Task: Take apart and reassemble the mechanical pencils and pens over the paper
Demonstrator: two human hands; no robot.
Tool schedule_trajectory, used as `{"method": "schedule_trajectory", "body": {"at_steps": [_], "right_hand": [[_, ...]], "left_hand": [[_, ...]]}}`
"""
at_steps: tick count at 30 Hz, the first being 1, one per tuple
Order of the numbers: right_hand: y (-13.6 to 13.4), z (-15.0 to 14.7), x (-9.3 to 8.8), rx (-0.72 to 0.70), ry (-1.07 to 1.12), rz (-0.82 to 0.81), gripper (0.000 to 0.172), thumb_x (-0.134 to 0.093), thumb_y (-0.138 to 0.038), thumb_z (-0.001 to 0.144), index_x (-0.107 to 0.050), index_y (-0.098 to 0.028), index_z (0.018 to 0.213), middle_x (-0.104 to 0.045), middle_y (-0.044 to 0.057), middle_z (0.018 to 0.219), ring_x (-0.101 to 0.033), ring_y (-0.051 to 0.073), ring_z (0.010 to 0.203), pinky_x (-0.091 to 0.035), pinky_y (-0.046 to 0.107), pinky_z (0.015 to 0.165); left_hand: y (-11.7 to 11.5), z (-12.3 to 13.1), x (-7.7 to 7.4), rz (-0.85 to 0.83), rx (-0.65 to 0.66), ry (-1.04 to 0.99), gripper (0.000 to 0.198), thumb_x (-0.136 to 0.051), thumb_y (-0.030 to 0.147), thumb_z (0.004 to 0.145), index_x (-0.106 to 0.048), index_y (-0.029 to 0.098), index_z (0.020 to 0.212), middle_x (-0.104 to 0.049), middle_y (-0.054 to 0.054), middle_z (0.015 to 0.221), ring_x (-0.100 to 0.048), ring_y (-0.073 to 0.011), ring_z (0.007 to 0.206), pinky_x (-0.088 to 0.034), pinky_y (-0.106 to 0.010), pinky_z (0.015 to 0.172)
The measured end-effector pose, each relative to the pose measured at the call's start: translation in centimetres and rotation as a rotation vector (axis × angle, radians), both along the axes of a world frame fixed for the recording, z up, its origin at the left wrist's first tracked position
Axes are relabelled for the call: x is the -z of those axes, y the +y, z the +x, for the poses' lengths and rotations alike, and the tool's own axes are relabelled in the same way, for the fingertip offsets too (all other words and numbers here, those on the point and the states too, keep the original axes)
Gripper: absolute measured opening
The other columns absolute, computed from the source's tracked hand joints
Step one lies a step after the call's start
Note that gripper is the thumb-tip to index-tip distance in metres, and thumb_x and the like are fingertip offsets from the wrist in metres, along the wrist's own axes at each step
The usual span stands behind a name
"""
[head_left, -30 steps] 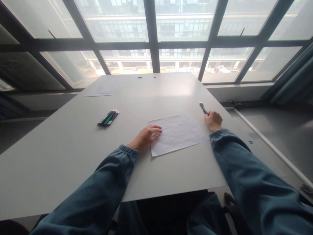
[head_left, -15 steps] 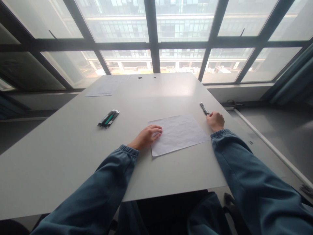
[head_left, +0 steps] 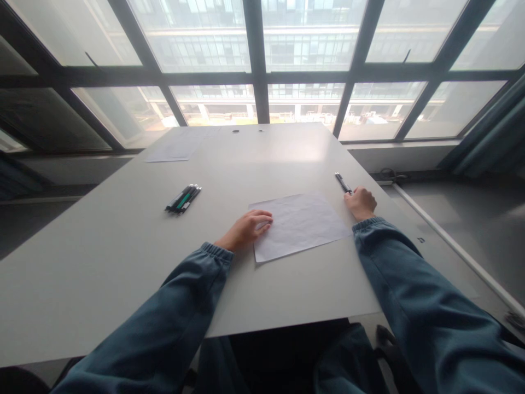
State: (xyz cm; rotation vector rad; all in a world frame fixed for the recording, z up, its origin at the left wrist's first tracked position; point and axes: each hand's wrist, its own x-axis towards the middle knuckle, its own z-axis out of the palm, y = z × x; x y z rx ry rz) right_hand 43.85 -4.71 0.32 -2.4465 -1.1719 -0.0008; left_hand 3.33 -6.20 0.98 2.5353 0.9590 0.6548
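A white sheet of paper (head_left: 303, 227) lies slightly askew on the white table (head_left: 123, 262), in front of me. My left hand (head_left: 248, 227) rests on its left edge, fingers stretched out and open. Right of the sheet, my right hand (head_left: 361, 202) is closed, knuckles up, low over the tabletop. From its thumb side a dark pen (head_left: 343, 182) with a pale tip sticks out, pointing away from me; there may be more than one lying together. The pen's near end is hidden in the fingers.
A bundle of several dark pens (head_left: 183, 199), one with a green barrel, lies on the left. More paper (head_left: 172, 150) is at the far left corner. A small round dark object (head_left: 235, 131) sits near the far edge. Windows stand beyond; the table's right edge is close to my right hand.
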Motion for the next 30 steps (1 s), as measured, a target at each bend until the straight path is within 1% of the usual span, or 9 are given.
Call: {"method": "schedule_trajectory", "body": {"at_steps": [7, 11, 14, 17, 21, 24, 27, 28, 30], "right_hand": [[0.0, 0.2, 0.2, -0.008, 0.000, 0.018, 0.035, -0.061, -0.040, 0.086, -0.069, -0.013, 0.107, -0.072, 0.022, 0.103, -0.069, 0.036, 0.099, -0.052, 0.045, 0.083], [-0.3, 0.4, 0.0, -0.021, -0.003, 0.100, 0.037, -0.058, -0.041, 0.088, -0.066, -0.013, 0.112, -0.072, 0.021, 0.101, -0.068, 0.035, 0.096, -0.050, 0.043, 0.082], [-0.5, -0.1, -0.4, -0.055, -0.013, 0.184, 0.033, -0.055, -0.037, 0.091, -0.065, -0.016, 0.114, -0.073, 0.018, 0.096, -0.068, 0.033, 0.092, -0.049, 0.042, 0.081], [-0.7, -1.7, -1.1, -0.167, -0.013, 0.268, 0.026, -0.053, -0.032, 0.091, -0.066, -0.019, 0.109, -0.075, 0.012, 0.089, -0.068, 0.030, 0.087, -0.048, 0.039, 0.080], [-1.1, -5.6, -1.7, -0.389, -0.011, 0.323, 0.021, -0.053, -0.030, 0.091, -0.070, -0.019, 0.094, -0.075, 0.011, 0.084, -0.067, 0.027, 0.078, -0.045, 0.034, 0.073], [-1.8, -9.1, -2.0, -0.587, 0.008, 0.312, 0.019, -0.054, -0.029, 0.092, -0.070, -0.020, 0.091, -0.074, 0.006, 0.080, -0.065, 0.022, 0.073, -0.042, 0.030, 0.068], [-2.5, -12.4, -2.3, -0.767, 0.010, 0.286, 0.017, -0.054, -0.026, 0.093, -0.070, -0.022, 0.089, -0.073, 0.004, 0.082, -0.062, 0.019, 0.070, -0.040, 0.028, 0.066], [-2.7, -13.3, -2.3, -0.812, 0.013, 0.275, 0.017, -0.053, -0.024, 0.093, -0.070, -0.022, 0.088, -0.072, 0.004, 0.083, -0.061, 0.018, 0.070, -0.039, 0.028, 0.065], [-2.9, -14.9, -2.3, -0.856, 0.025, 0.254, 0.018, -0.053, -0.021, 0.094, -0.070, -0.022, 0.089, -0.071, 0.004, 0.085, -0.061, 0.018, 0.071, -0.040, 0.028, 0.066]], "left_hand": [[0.0, 0.0, -0.1, 0.001, 0.002, -0.013, 0.029, -0.055, 0.040, 0.096, -0.076, 0.026, 0.109, -0.071, -0.007, 0.124, -0.065, -0.0262, 0.117, -0.051, -0.041, 0.107], [-0.1, 0.0, -0.1, -0.001, 0.000, -0.003, 0.029, -0.055, 0.039, 0.096, -0.076, 0.025, 0.109, -0.070, -0.008, 0.125, -0.065, -0.0265, 0.117, -0.050, -0.042, 0.107], [0.0, 0.0, 0.1, 0.007, 0.003, 0.001, 0.030, -0.056, 0.039, 0.095, -0.075, 0.024, 0.112, -0.070, -0.008, 0.125, -0.064, -0.0267, 0.117, -0.050, -0.042, 0.108], [0.2, -0.1, 0.2, 0.019, -0.003, 0.009, 0.031, -0.058, 0.039, 0.094, -0.074, 0.023, 0.115, -0.070, -0.009, 0.125, -0.064, -0.0272, 0.117, -0.050, -0.042, 0.108], [0.4, -0.3, 0.4, 0.028, -0.004, 0.022, 0.031, -0.061, 0.041, 0.092, -0.074, 0.024, 0.114, -0.069, -0.009, 0.126, -0.063, -0.0277, 0.118, -0.050, -0.043, 0.107], [0.6, -0.4, 0.5, 0.024, -0.005, 0.022, 0.032, -0.062, 0.041, 0.092, -0.074, 0.024, 0.115, -0.068, -0.010, 0.126, -0.063, -0.0279, 0.119, -0.049, -0.043, 0.108], [0.7, -0.6, 0.4, 0.018, -0.010, 0.045, 0.034, -0.063, 0.040, 0.091, -0.072, 0.024, 0.119, -0.065, -0.010, 0.131, -0.061, -0.0284, 0.123, -0.047, -0.044, 0.110], [0.8, -0.8, 0.4, 0.015, -0.014, 0.060, 0.035, -0.063, 0.040, 0.091, -0.071, 0.024, 0.121, -0.064, -0.010, 0.134, -0.060, -0.0289, 0.125, -0.047, -0.045, 0.111], [0.9, -1.0, 0.3, 0.004, -0.021, 0.087, 0.039, -0.065, 0.040, 0.089, -0.069, 0.025, 0.125, -0.061, -0.010, 0.138, -0.058, -0.0297, 0.128, -0.045, -0.047, 0.112]]}}
